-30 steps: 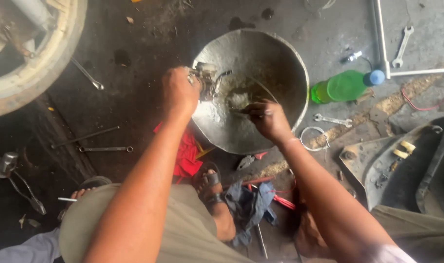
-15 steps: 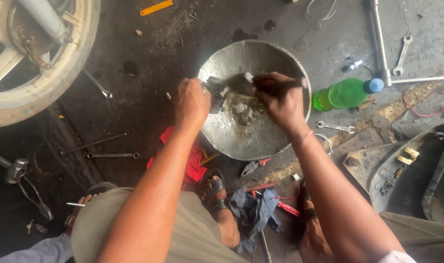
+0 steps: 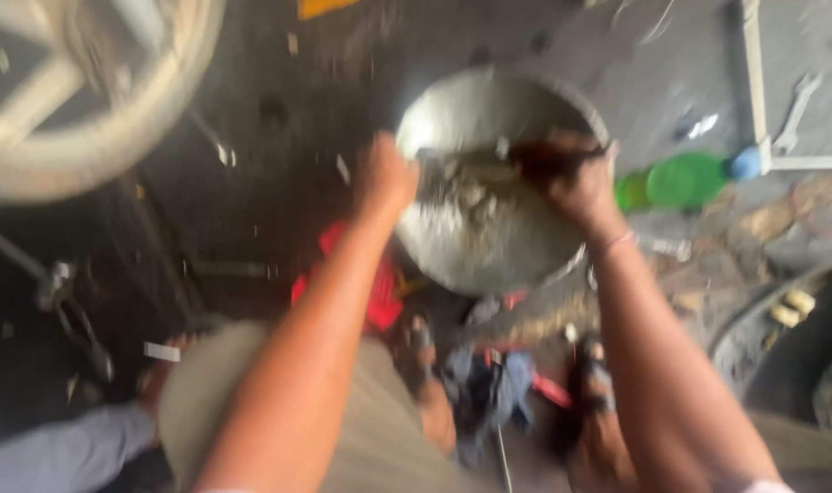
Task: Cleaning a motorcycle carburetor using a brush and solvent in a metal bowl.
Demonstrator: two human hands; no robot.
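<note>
Both arms reach forward over the bent knees and sandalled feet (image 3: 416, 351); the left hand (image 3: 386, 180) has slid to the near-left rim of the metal basin (image 3: 489, 246) and its grip looks closed there, though blur hides the fingers; the right hand (image 3: 576, 183), which a moment ago was lower in the bowl, now sits higher toward the far-right side, clenched on a dark tool I cannot make out; the basin rests on the floor just ahead, greyish mess inside; beyond lies a green bottle (image 3: 676, 181), and far left, a wheel (image 3: 87, 91).
</note>
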